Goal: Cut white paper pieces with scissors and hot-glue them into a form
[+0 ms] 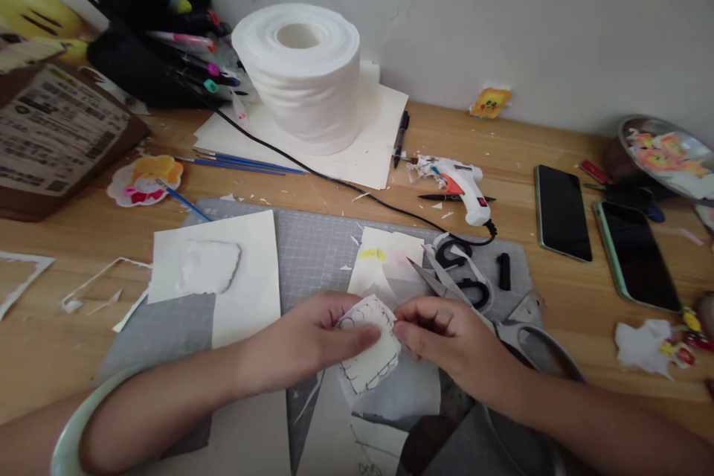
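Note:
A small cream paper cutout (375, 358) with black pen lines near its scalloped edges is held over the cutting mat. My left hand (329, 338) grips it from the left, thumb lying flat across its face. At its right edge, my right hand (446, 338) is closed in a pinch on the rim; the fingertips partly hide what is between them. Black-handled scissors (473, 294) lie just behind my right hand. Larger grey-handled scissors (516, 335) lie partly under my right forearm. Beyond my hands is a sheet of paper (384, 253) with a yellow smear.
A grey cutting mat (312, 253) covers the desk's middle. Behind it stand a large white tissue roll (312, 104) and a glue gun (465, 190) with its black cable. Two phones (563, 212) and a metal bowl (636, 156) are right; a paint palette (120, 182) and cardboard box (67, 134) left.

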Demonstrator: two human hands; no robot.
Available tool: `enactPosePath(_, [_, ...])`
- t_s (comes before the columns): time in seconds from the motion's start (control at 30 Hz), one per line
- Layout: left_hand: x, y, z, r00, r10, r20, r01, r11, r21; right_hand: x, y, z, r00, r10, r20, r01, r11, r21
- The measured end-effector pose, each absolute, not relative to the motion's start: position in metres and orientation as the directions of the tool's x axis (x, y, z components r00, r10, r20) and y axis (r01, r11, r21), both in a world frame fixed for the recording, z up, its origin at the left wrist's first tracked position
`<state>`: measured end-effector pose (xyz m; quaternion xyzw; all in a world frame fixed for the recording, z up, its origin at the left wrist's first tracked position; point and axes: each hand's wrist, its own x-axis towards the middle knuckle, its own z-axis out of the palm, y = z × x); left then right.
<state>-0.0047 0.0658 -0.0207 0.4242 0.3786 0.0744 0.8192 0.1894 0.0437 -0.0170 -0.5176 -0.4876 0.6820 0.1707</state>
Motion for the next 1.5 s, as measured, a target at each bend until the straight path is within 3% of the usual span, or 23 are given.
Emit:
enactPosePath(0.2, [-0.0052, 0.0678, -0.022, 0.712, 0.452, -0.538, 0.116, 0.68, 0.724, 0.1924, 0.0452, -0.0253, -0.413, 0.713, -0.566, 0.211, -0.53, -0.821])
enactPosePath(0.9, [-0.0072, 0.0654, -0.0229, 0.7, 0.433, -0.567, 0.291, 0.552, 0.781, 0.1879, 0.0434, -0.018, -0.426, 0.71, -0.56, 0.247, -0.505, -0.827])
enactPosePath(1.5, [-0.0053, 0.0666, -0.0212, 0.675, 0.471, -0.568, 0.172, 0.649, 0.742, 0.1912, 0.0495, -0.0186, -0.431, 0.709, -0.558, 0.248, -0.502, -0.829])
